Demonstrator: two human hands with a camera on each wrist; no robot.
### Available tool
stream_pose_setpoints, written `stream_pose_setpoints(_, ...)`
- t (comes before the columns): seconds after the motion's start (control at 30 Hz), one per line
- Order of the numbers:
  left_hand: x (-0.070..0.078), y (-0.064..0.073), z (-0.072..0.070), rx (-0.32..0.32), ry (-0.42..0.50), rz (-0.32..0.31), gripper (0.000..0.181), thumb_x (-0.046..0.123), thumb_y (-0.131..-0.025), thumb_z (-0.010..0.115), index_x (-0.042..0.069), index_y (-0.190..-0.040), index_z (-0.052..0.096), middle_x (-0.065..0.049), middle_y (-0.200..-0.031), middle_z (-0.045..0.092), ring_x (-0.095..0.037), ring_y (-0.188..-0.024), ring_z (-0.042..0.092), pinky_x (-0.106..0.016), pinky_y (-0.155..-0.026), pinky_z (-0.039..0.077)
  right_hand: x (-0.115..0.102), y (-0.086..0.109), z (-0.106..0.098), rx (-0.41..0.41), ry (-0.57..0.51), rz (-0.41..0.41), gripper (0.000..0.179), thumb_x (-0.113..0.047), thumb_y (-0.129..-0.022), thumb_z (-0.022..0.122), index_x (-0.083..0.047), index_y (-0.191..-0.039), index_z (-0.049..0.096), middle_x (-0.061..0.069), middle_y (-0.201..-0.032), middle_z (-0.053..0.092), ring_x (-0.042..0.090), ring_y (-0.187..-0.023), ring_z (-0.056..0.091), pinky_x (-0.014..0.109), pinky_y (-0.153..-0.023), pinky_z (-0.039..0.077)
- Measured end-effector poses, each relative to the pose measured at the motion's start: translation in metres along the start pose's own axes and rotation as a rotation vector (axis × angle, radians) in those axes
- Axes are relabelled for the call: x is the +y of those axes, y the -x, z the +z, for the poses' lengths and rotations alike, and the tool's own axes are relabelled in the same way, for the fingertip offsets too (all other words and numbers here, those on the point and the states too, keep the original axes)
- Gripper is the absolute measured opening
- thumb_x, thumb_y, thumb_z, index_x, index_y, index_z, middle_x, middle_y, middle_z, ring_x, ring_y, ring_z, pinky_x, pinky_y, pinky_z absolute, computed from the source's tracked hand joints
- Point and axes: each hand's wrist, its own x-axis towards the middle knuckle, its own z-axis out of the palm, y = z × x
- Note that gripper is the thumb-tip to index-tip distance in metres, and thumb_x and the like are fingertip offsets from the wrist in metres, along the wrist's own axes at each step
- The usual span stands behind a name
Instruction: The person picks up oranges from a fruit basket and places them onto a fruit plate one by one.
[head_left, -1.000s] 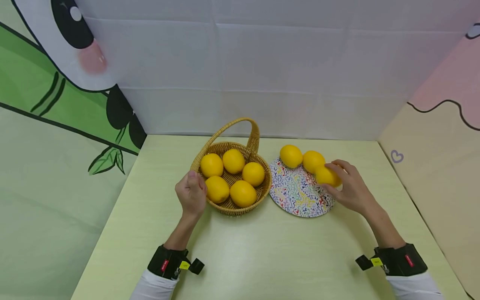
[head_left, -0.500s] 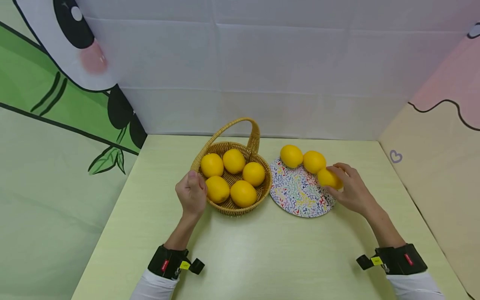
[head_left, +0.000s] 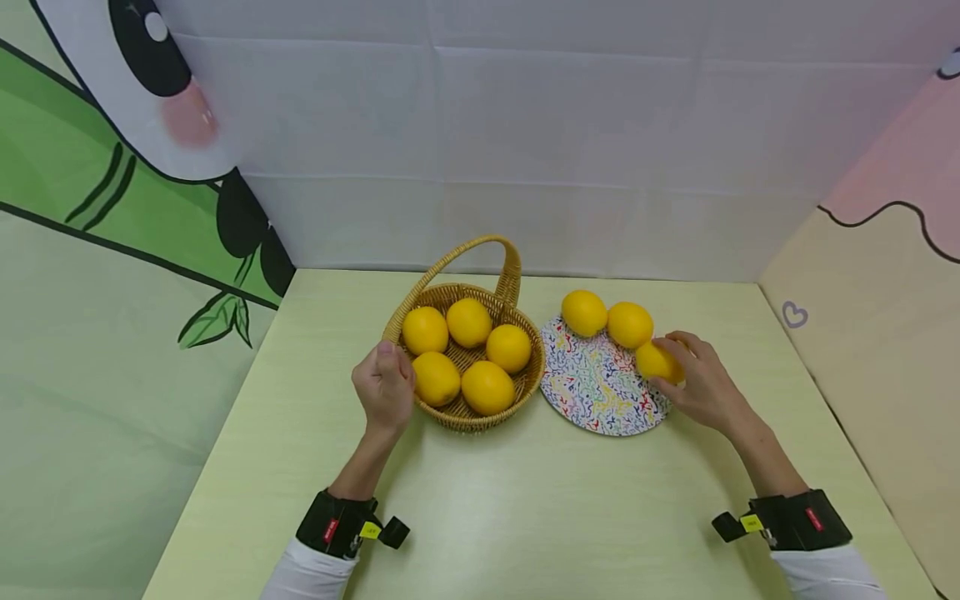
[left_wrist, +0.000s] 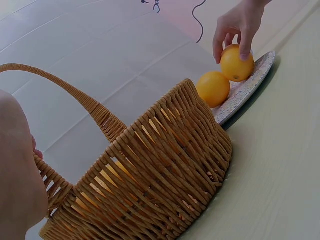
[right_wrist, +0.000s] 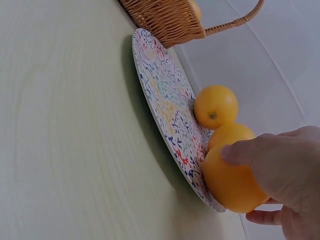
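left hand (head_left: 384,390) is gripping the basket (head_left: 467,423) by its handle (head_left: 511,273) | right hand (head_left: 703,385) is pinching an orange (head_left: 656,362) at the plate's (head_left: 596,387) right edge | two oranges (head_left: 630,324) are chilling along its far side | five more are sitting in the basket, over left

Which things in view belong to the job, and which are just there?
Likely in the job:
wicker basket, its handle gripped by the left hand
five oranges in the basket
patterned plate
orange held by the right hand
two more oranges on the plate

Apparently just there:
table
printed backdrop
black wrist straps
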Motion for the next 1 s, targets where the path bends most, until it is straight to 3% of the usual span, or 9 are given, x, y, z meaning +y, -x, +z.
stream_pose_setpoints(0.43, 0.0008, 0.0, 0.0001, -0.003, -0.005, 0.008, 0.076, 0.048, -0.12, 0.048, -0.002, -0.063, 0.043, 0.004, -0.051, 0.039, -0.005, -0.04, 0.035, -0.02, -0.036, 0.028, 0.0018, 0.0005, -0.0021, -0.003, -0.002, 0.021, 0.064, -0.009, -0.094, 0.09, 0.005, -0.149, 0.061, 0.035, -0.153, 0.054, 0.058, -0.136, 0.052, 0.08, -0.112, 0.049)
stream_pose_setpoints(1.0, 0.0012, -0.0006, 0.0007, 0.001, -0.005, 0.015, 0.075, 0.045, -0.12, 0.047, -0.002, -0.063, 0.043, 0.002, -0.051, 0.039, -0.005, -0.04, 0.036, -0.019, -0.036, 0.028, 0.0015, 0.0028, -0.0056, -0.036, 0.009, 0.062, 0.071, -0.014, -0.095, 0.088, 0.002, -0.156, 0.055, 0.036, -0.164, 0.045, 0.06, -0.146, 0.044, 0.085, -0.117, 0.044)
